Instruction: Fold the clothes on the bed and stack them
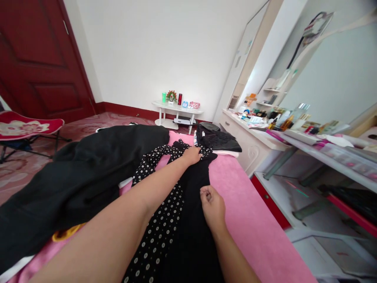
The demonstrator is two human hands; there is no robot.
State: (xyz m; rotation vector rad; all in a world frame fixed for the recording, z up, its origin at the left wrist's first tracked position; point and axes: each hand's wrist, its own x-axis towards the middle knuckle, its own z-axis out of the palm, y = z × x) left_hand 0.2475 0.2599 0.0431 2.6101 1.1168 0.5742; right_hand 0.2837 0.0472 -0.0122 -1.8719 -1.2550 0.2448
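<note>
A black dress with a white-dotted panel and sleeve lies stretched lengthwise across the pink bed sheet. My left hand reaches over it to the far end, its fingers closed on the dotted cloth near the neckline. Nearer to me, my right hand is curled in a loose fist at the dress's right edge; whether cloth is pinched inside it is hidden. Part of the dotted panel is covered by my left forearm.
A large heap of black cloth fills the left of the bed. Folded dark clothes lie at the far end. On the right, a cluttered dressing table borders the bed; a small white table stands by the wall.
</note>
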